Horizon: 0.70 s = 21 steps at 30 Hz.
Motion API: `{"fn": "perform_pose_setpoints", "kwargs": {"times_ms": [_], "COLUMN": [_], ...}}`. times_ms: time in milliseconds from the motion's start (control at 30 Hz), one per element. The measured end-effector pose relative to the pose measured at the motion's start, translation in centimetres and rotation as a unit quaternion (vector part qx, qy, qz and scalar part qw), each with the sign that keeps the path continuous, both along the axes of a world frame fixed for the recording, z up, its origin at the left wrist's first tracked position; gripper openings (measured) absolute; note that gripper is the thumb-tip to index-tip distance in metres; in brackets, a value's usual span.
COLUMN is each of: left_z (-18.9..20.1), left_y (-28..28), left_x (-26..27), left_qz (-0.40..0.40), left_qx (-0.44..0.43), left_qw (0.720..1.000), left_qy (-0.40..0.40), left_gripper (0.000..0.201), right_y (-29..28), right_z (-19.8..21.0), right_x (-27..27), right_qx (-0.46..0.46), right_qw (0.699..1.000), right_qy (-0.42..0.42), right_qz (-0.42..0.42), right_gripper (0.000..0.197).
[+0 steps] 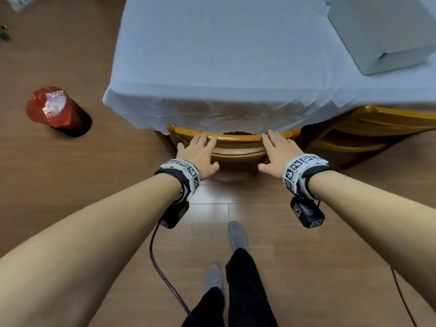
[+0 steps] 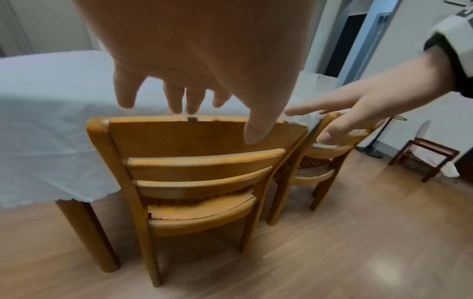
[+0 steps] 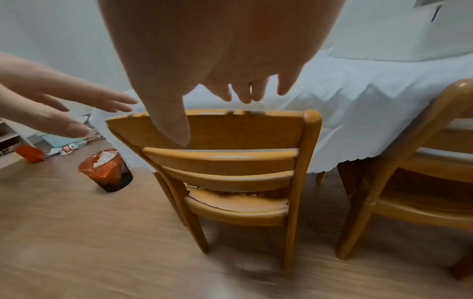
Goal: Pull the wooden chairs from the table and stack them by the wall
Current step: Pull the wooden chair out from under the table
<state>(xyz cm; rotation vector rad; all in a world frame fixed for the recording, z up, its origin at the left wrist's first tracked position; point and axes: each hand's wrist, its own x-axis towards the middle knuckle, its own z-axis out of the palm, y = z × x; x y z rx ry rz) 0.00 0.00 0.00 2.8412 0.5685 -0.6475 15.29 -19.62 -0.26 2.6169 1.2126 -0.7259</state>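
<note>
A light wooden chair (image 1: 236,147) is tucked under the table (image 1: 224,55), which is draped in a white cloth. Only its back and the rear of its seat show. My left hand (image 1: 200,149) reaches over the left part of the top rail and my right hand (image 1: 278,149) over the right part. In the wrist views the chair (image 2: 199,165) (image 3: 225,159) stands upright; the straight fingers of each hand (image 2: 194,85) (image 3: 222,70) hover at the rail, thumbs on the near side of the backrest. Neither hand grips. A second wooden chair (image 1: 368,123) (image 3: 419,182) stands just right.
A bin lined with a red bag (image 1: 59,109) stands on the floor to the left. A white box (image 1: 382,31) sits on the table's right side. A table leg (image 2: 87,232) is left of the chair. A dark wooden stool (image 2: 430,155) stands further right. My feet (image 1: 237,234) are behind the chair.
</note>
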Motion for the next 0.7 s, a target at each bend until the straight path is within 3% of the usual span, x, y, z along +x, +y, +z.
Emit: {"fn": "perform_pose_setpoints", "kwargs": {"times_ms": [167, 267, 400, 533, 700], "left_z": [-3.3, -4.1, -3.9, -4.1, -4.0], "left_y": [1.6, 2.3, 2.5, 2.8, 2.7], "left_x": [4.0, 6.9, 9.7, 9.9, 9.8], "left_qz": [0.014, 0.022, 0.036, 0.023, 0.030], "left_qx": [0.040, 0.034, 0.041, 0.043, 0.033], "left_qw": [0.999, 0.999, 0.995, 0.994, 0.995], "left_qy": [-0.004, 0.023, 0.085, 0.101, 0.089], "left_gripper": [0.076, 0.052, 0.022, 0.024, 0.030], "right_y": [1.9, 3.6, 5.4, 6.1, 6.0], "right_z": [-3.6, -3.9, -4.8, -5.5, -5.4], "right_x": [3.2, 4.8, 6.3, 6.6, 6.8], "right_qx": [0.044, 0.075, 0.005, -0.030, -0.035], "right_qw": [0.998, 0.997, 1.000, 1.000, 0.999], "right_qy": [-0.032, -0.027, -0.001, -0.001, -0.011], "right_qz": [0.014, 0.005, -0.003, -0.004, 0.010], "right_gripper": [0.092, 0.055, 0.031, 0.018, 0.025]}}
